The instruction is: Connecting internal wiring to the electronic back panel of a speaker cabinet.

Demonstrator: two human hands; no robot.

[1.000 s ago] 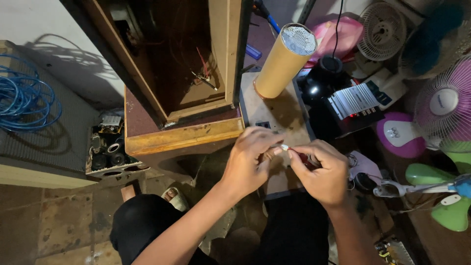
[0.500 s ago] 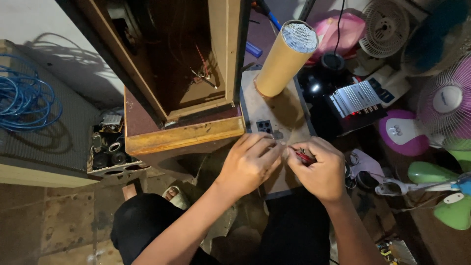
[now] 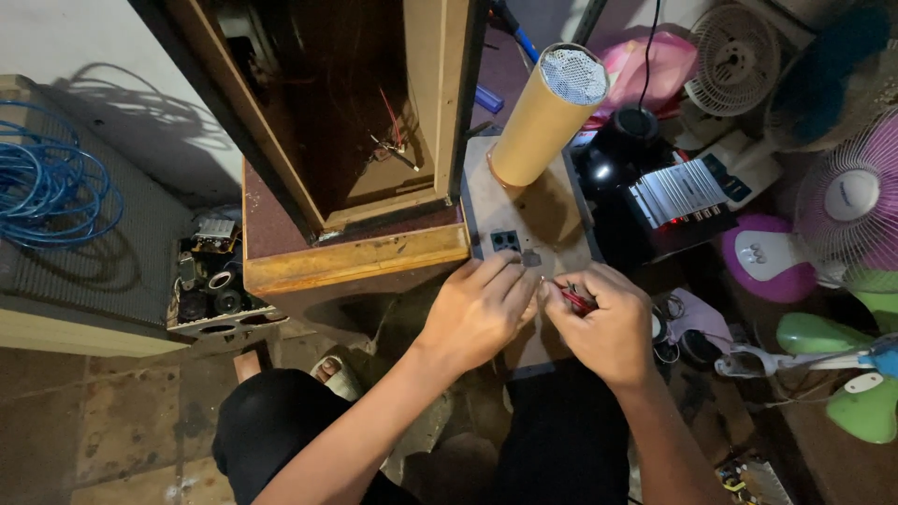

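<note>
**Two hands working thin red wires over a small board**

A person's left hand (image 3: 477,313) and right hand (image 3: 603,323) are meeting above a flat brown board (image 3: 547,210), fingertips almost touching. The right hand's fingers (image 3: 572,285) are pinching thin red wires (image 3: 575,299), which are poking out just beside the thumb toward the left hand. The left hand's fingers (image 3: 510,279) are curling down onto the board's near part; whether they are gripping anything is not clear, since the fingertips are hiding what lies under them. Just beyond those fingertips, a small black socket block (image 3: 506,240) is sitting in the board, with a little grey tab (image 3: 531,258) beside it. Farther beyond the fingers, a tan cardboard tube (image 3: 543,117) with a mesh-covered end is standing tilted on the board. To the left of the fingers and past them, an open wooden cabinet (image 3: 355,248) is lying with loose wires inside. To the right of the right hand, a black amplifier with a ribbed silver panel (image 3: 678,196) is resting among several small fans (image 3: 847,206). Far off to the left, a coil of blue cable (image 3: 51,192) is lying on a grey box.
</note>
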